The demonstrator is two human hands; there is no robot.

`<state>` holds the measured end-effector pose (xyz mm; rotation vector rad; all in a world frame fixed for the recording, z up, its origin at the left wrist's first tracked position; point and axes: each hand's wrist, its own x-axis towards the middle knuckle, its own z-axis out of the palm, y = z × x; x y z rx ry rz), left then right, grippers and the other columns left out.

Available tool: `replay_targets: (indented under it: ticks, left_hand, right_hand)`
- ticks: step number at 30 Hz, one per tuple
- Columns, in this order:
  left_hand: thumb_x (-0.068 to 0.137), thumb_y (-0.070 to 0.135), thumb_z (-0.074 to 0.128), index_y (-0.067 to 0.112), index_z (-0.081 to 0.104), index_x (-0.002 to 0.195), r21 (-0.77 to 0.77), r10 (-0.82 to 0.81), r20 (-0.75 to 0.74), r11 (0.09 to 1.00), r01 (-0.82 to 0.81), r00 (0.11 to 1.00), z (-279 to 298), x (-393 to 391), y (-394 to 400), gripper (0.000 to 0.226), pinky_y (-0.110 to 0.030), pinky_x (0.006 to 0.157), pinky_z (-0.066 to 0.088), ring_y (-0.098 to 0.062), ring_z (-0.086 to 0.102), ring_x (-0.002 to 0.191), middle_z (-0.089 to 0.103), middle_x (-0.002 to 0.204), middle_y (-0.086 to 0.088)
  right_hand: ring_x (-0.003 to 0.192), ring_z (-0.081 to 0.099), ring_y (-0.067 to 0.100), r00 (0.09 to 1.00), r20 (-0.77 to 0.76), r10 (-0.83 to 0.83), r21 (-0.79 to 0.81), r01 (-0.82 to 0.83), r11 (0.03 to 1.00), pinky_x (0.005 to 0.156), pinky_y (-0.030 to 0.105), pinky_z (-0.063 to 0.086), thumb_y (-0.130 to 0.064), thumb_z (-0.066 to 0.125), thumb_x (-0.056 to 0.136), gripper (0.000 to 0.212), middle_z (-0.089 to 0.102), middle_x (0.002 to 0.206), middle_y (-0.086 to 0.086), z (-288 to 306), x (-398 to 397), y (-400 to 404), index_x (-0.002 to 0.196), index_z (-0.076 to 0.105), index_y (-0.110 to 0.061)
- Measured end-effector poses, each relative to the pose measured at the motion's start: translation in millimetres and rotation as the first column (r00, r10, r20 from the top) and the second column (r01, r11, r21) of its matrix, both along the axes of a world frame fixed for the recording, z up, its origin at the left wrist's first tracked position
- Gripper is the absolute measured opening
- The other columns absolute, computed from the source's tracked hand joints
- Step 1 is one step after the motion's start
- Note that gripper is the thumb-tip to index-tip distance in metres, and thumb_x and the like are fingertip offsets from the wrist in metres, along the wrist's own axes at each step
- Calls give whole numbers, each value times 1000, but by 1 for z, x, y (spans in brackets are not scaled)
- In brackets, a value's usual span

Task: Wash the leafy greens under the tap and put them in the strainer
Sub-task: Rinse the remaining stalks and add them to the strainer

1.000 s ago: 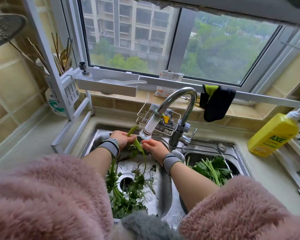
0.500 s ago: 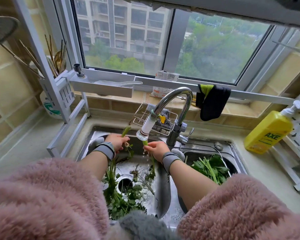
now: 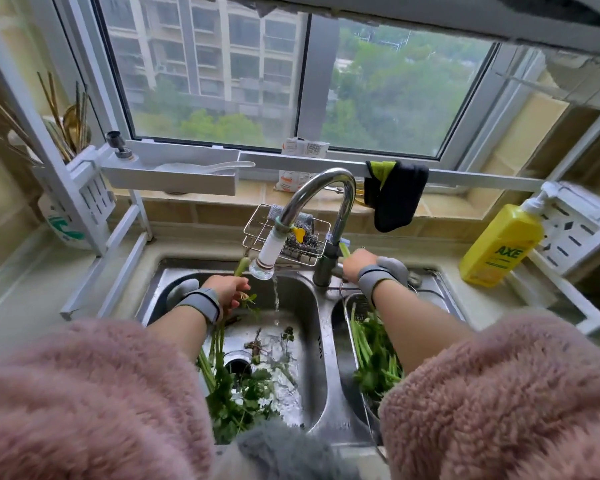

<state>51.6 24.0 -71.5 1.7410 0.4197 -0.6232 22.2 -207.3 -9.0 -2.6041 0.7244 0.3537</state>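
Left hand [image 3: 227,289]: grip closed around a bunch of leafy greens [image 3: 222,382], stem ends poking above the fist, leaves trailing below it into the left basin [image 3: 305,299] — just left of the running tap [image 3: 267,258]. Right hand [image 3: 359,266]: grip curled on a single green stalk [image 3: 344,250], above the strainer [image 3: 349,306], which holds more greens [image 3: 374,355] below the wrist.

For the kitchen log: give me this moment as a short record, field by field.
tap: spout running into the left basin
left hand: left hand grips a stalk beside the stream
right hand: right hand holds a green stem over the right basin
strainer: strainer in the right basin, greens inside
unwashed greens: loose greens lie in the left basin
soap: yellow bottle on the counter
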Motion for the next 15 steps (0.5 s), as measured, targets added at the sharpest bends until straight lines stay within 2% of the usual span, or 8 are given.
replay_targets:
  ticks: [1,3,5,7,8,10,12,15]
  left_hand:
    - [95,18,49,9,59,70,-6,-12,-16,1000,12,1000,0,-2,-5,28,-21,49,25,-12,31,51,45,64,-2]
    - [96,17,48,8,57,70,-12,-25,-37,1000,24,999,0,-5,-11,29,-20,47,24,-12,30,51,44,65,-2]
    - [96,17,47,8,56,70,-21,-24,-42,1000,23,999,-1,-6,-15,28,-19,43,25,-11,29,51,44,64,-2]
    - [96,17,48,7,56,70,-31,-20,-49,999,18,999,-3,-7,-15,28,-18,45,26,-11,30,51,45,66,-2]
    - [95,17,48,7,56,70,-36,-19,-54,999,17,998,-3,-7,-15,28,-19,48,26,-11,31,52,45,66,-2]
    - [95,19,48,7,56,71,-31,-21,-68,999,19,997,-3,-8,-13,29,-20,49,26,-12,31,52,42,64,-3]
    - [96,21,47,7,56,72,-19,-32,-78,999,31,996,-2,-10,-11,29,-21,49,26,-12,31,51,39,62,-3]
    - [96,23,44,7,55,75,-31,-31,-98,999,28,995,-3,-10,-9,29,-22,50,25,-13,31,51,39,63,-3]
  right_hand:
    - [117,52,32,1000,-24,2,-39,-3,999,83,34,38,-13,39,96,32,58,110,19,3,-3,-10,121,55,0]
    - [105,54,29,996,-87,-35,-140,23,990,78,29,34,-15,36,99,20,50,85,13,11,-8,-18,101,54,-7]
    - [94,55,25,986,-127,-103,-189,78,979,77,26,33,-14,32,101,24,49,80,13,17,-15,-23,92,53,-5]
    - [107,56,26,981,-185,-52,-169,20,985,83,26,37,-13,30,101,30,57,110,18,5,-22,-30,118,53,-5]
    - [115,54,23,970,-243,-14,-189,-33,981,87,27,39,-13,28,102,34,55,123,15,-1,-28,-31,128,48,-5]
    - [112,54,16,955,-297,17,-232,-89,969,89,22,42,-15,24,102,32,56,122,9,-13,-35,-28,124,47,-9]
    - [127,46,18,939,-342,30,-231,-115,966,100,24,36,-15,27,102,30,48,137,9,-26,-40,-30,123,47,-9]
    - [131,41,30,957,-290,17,-65,-37,997,102,31,35,-10,40,97,38,43,141,17,-44,-39,-34,133,44,1]
